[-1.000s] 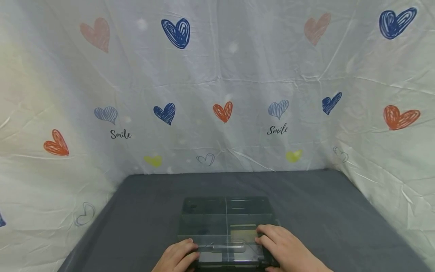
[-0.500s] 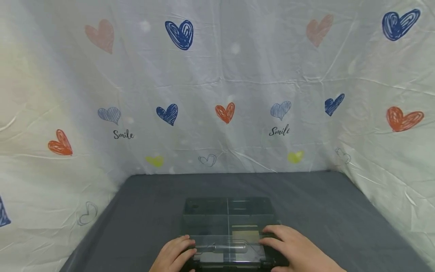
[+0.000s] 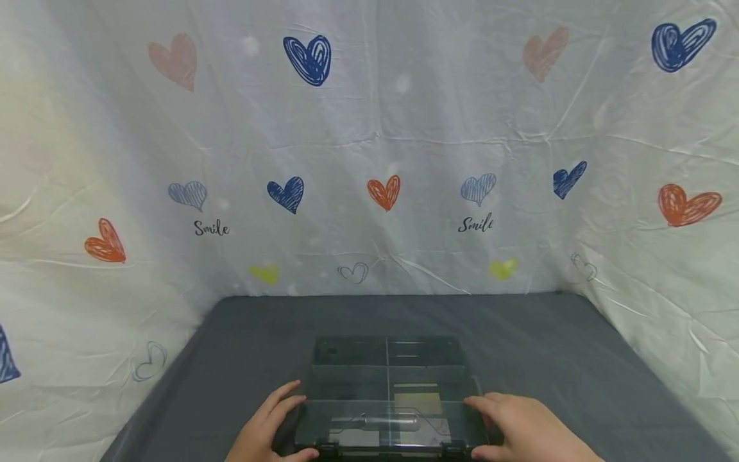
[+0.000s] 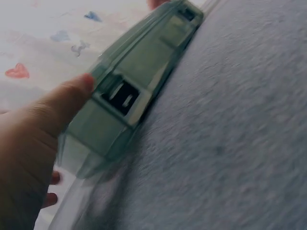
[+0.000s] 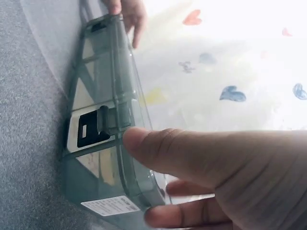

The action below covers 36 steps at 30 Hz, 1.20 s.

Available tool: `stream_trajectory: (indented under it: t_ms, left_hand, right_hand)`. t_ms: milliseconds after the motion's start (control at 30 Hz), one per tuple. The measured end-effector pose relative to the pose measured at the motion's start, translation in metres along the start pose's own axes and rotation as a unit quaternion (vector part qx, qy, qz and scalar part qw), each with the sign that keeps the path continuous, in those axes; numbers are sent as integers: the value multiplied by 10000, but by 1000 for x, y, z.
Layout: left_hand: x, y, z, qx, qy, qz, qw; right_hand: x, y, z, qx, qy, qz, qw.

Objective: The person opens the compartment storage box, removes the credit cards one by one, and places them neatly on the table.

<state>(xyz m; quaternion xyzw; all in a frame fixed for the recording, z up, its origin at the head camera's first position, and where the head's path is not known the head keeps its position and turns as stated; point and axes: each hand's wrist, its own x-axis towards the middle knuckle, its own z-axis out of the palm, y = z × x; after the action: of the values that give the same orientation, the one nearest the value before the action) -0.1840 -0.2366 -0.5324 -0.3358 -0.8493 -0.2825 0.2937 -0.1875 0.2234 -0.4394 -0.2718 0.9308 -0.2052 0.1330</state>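
A see-through greenish plastic compartment box point(image 3: 346, 382) lies on the dark cloth with its lid down. Two black latches sit on its front side, one left latch point(image 4: 121, 96) and one right latch point(image 5: 91, 129). Beside the left front corner is my left hand point(image 3: 262, 427), its fingers stretched and spread along the side and its thumb at the front edge by the latch. My right hand point(image 3: 522, 427) is at the right front corner, thumb on the lid's rim near the latch, relaxed fingers along the end side. Pale flat pieces point(image 3: 417, 403) show through the lid.
A grey cloth point(image 3: 242, 359) covers the table under the box. White curtains point(image 3: 421, 90) printed with hearts and "Smile" hang behind and at both sides. A printed white label point(image 5: 109, 206) is on the box's right end.
Both hands have moved outward from the top of the lid to the box's front corners, with the left fingers now spread wider. The box stays in nearly the same place.
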Motion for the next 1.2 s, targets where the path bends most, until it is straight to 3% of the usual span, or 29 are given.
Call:
stream_trajectory:
  t_ms: [133, 267, 467, 667, 967, 1200]
  left_hand:
    - [-1, -1, -3, -12, -160, -24, 9999]
    - [0, 1, -3, 90, -72, 168, 9998]
    - [-2, 8, -4, 339, 243, 151, 9990]
    - [-2, 12, -5, -30, 363, 209, 9991]
    - [1, 10, -3, -254, 459, 631, 9966]
    - [-1, 9, -6, -261, 313, 636, 9971]
  right_hand:
    - [3, -1, 1, -169, -108, 68, 9998]
    - [5, -2, 4, -380, -137, -20, 9992]
    - [6, -3, 4, -554, -93, -134, 9983]
    - [6, -4, 1, -470, -145, -115, 9987]
    - [3, 1, -2, -345, -184, -164, 9991]
    - [1, 4, -1, -260, -163, -230, 9993]
